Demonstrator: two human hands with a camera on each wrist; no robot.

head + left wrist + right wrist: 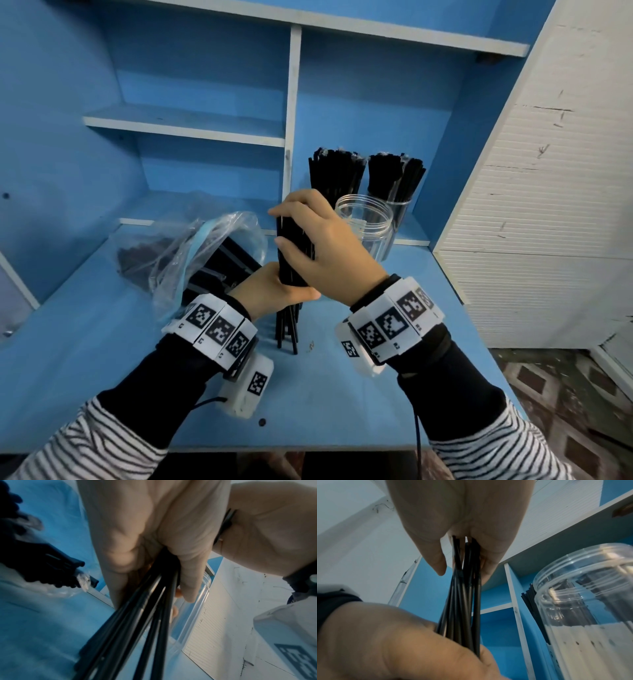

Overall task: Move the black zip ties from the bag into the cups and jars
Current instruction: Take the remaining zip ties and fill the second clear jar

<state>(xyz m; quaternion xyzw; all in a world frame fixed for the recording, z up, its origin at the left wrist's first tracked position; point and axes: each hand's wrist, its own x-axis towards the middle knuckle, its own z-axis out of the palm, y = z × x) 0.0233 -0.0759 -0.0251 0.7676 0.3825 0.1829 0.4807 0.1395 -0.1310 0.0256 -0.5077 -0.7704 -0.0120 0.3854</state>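
Observation:
A bundle of black zip ties (pixel 287 325) stands upright on the blue table (pixel 102 359), its lower ends on the surface. My left hand (pixel 274 289) grips the bundle low down. My right hand (pixel 294 228) grips it higher up, fingers wrapped round the top. In the left wrist view the ties (pixel 137 628) fan out below the curled fingers (pixel 187 574). In the right wrist view the ties (pixel 462 608) run between both hands. A clear plastic bag (pixel 205 246) with more ties lies to the left. An empty clear jar (pixel 368 222) stands just right of my hands.
Two containers full of zip ties, one (pixel 337 174) left and one (pixel 394 181) right, stand behind the empty jar in the shelf bay. A white divider (pixel 291 113) splits the blue shelving. A white ribbed cabinet (pixel 531 222) borders the table's right side.

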